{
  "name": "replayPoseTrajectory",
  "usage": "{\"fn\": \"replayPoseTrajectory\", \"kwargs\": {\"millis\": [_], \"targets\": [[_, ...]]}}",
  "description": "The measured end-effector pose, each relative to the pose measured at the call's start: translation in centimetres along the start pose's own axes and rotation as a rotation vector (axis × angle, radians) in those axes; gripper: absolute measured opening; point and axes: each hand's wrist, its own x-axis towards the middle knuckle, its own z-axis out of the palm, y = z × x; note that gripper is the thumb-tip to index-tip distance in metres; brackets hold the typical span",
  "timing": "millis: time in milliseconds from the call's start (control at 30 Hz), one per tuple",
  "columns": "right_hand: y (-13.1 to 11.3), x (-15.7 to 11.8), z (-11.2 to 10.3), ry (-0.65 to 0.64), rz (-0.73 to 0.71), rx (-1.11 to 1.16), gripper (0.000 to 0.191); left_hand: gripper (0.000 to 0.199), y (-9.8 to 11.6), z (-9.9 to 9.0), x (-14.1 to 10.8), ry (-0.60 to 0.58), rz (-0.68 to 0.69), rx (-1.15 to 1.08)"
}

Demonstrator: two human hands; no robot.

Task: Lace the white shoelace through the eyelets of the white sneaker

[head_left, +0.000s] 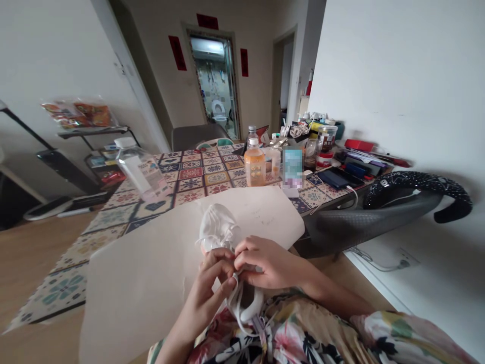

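A white shoe point(217, 221) rests at the near edge of the table, against my lap, its toe pointing away from me and its opening towards me. White shoelace point(238, 309) hangs loose over the shoe's opening. My left hand point(212, 280) is closed at the lacing, thumb and fingers pinching the lace. Across from it, my right hand point(263, 263) is also closed, with its fingertips at the same lace and almost touching the left ones. The fingers hide the middle of the lacing.
A large white sheet point(140, 283) covers the near part of the patterned table point(102, 222). A clear bottle point(138, 169) stands left, an orange drink bottle point(254, 164) ahead. Phone point(335, 178) and clutter lie right, beside a grey chair point(341, 222).
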Motion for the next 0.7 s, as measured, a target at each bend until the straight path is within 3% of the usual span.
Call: {"fn": "replayPoseTrajectory", "kwargs": {"millis": [167,367,567,700], "targets": [[0.2,0.1,0.0,0.01,-0.016,0.058,0.005,0.045,0.1,-0.3,-0.1,0.018,-0.025,-0.043],[1.6,-0.1,-0.2,-0.031,0.02,0.358,0.01,0.046,-0.4,-0.6,-1.1,0.032,-0.076,-0.268],[2.7,-0.1,-0.3,-0.077,-0.031,0.575,0.015,0.054,0.7,-0.8,-2.0,0.228,-0.136,-0.487],[2.1,-0.2,-0.7,-0.074,-0.024,0.738,0.025,0.062,2.2,-1.2,-2.2,0.332,-0.134,-0.608]]}}
